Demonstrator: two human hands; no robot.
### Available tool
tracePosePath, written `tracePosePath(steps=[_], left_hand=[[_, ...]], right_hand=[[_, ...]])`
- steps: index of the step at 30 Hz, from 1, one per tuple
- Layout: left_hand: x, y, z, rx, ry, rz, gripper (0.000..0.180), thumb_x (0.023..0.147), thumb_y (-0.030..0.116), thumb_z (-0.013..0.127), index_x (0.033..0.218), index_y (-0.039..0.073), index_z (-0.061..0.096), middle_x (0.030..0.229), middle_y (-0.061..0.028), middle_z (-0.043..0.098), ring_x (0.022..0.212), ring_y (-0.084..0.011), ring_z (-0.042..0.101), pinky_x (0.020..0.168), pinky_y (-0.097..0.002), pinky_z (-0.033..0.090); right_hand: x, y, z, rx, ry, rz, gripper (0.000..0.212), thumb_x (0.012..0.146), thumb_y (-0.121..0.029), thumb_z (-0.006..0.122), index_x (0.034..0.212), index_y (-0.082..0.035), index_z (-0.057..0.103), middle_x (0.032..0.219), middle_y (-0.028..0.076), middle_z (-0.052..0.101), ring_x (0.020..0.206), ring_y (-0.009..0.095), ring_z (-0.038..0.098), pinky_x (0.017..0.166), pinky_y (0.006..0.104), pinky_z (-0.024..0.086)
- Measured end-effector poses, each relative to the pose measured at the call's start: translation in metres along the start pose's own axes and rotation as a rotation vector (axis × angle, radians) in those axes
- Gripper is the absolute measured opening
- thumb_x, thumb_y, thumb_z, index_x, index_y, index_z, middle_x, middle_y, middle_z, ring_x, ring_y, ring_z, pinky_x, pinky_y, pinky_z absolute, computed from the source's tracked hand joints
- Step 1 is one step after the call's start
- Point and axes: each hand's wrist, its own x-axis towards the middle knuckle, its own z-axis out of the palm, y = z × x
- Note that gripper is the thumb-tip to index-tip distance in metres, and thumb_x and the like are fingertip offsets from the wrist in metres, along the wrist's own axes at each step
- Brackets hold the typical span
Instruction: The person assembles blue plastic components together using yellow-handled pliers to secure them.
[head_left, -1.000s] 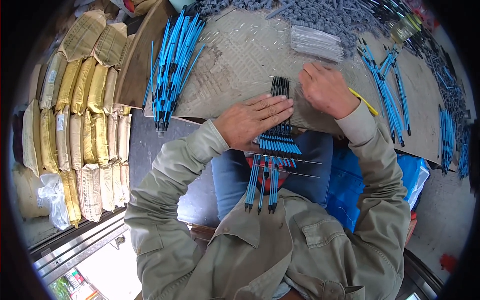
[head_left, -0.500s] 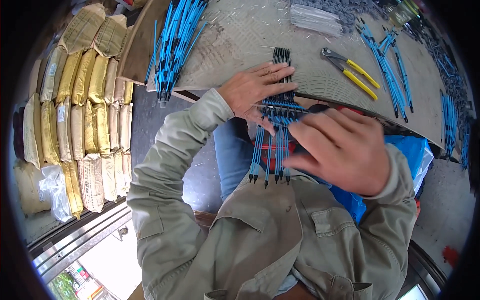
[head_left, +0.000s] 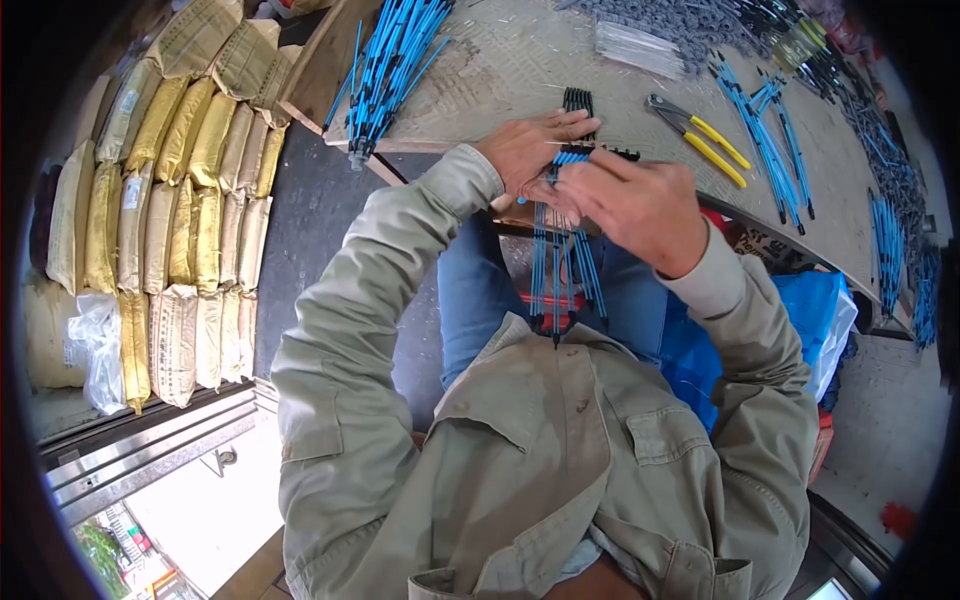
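A frame of thin blue rods with black tips [head_left: 568, 262] lies over the table's near edge and hangs toward my lap. Its far end, a row of black rod ends [head_left: 578, 100], rests on the table. Across it runs a short black-and-blue crosspiece [head_left: 605, 152]. My left hand [head_left: 528, 155] is closed over the frame at the edge, fingers pressing it down and thumb bent toward me. Close against it, my right hand [head_left: 640, 205] has its fingers pinched at the crosspiece and rods. Its fingertips are partly hidden where the hands meet.
Yellow-handled pliers [head_left: 712, 148] lie right of my hands. Blue rod bundles [head_left: 395, 75] sit at the table's left, with more rods [head_left: 765, 140] at the right. Clear thin strips [head_left: 640, 48] lie at the back. Stacked sacks [head_left: 160, 220] stand left; a blue bag [head_left: 800, 310] is below right.
My right hand has moved left and away from me, up against my left hand. The hanging rods have shifted and spread. The whole view has turned slightly.
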Motion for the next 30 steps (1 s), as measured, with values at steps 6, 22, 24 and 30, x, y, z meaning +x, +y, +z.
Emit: tracePosePath(steps=[6, 22, 24, 30], left_hand=[[0.012, 0.005, -0.022, -0.075, -0.151, 0.014, 0.101, 0.055, 0.064, 0.069, 0.130, 0.002, 0.039, 0.139, -0.0182, 0.032, 0.129, -0.0326, 0.030, 0.107, -0.0403, 0.026], [0.013, 0.016, 0.007, -0.115, 0.276, -0.143, 0.066, 0.069, 0.054, 0.065, 0.115, 0.007, 0.056, 0.120, -0.0120, 0.055, 0.115, -0.0310, 0.048, 0.097, -0.0402, 0.039], [0.015, 0.015, 0.010, -0.115, 0.277, -0.132, 0.065, 0.069, 0.054, 0.066, 0.114, 0.008, 0.057, 0.119, -0.0115, 0.055, 0.115, -0.0309, 0.049, 0.097, -0.0402, 0.039], [0.019, 0.016, 0.005, -0.131, 0.274, -0.118, 0.052, 0.071, 0.044, 0.068, 0.109, 0.011, 0.059, 0.123, -0.0147, 0.052, 0.112, -0.0328, 0.050, 0.091, -0.0428, 0.042]], right_hand=[[0.007, 0.028, -0.014, 0.117, 0.220, -0.102, 0.013, 0.070, -0.012, 0.067, 0.081, -0.009, 0.062, 0.075, 0.002, 0.058, 0.060, 0.018, 0.058, 0.049, 0.0271, 0.046], [0.013, 0.040, -0.013, -0.083, 0.295, -0.132, 0.022, 0.067, -0.012, 0.069, 0.087, -0.007, 0.061, 0.076, 0.004, 0.055, 0.063, 0.018, 0.055, 0.058, 0.0271, 0.045], [0.003, 0.041, -0.013, -0.111, 0.298, -0.107, 0.025, 0.067, -0.012, 0.069, 0.090, -0.006, 0.061, 0.078, 0.005, 0.055, 0.065, 0.018, 0.055, 0.061, 0.0274, 0.045], [-0.055, 0.043, 0.039, 0.650, 0.413, 0.541, 0.060, 0.068, -0.016, 0.074, 0.119, 0.000, 0.049, 0.110, 0.011, 0.056, 0.102, 0.019, 0.054, 0.087, 0.0312, 0.042]])
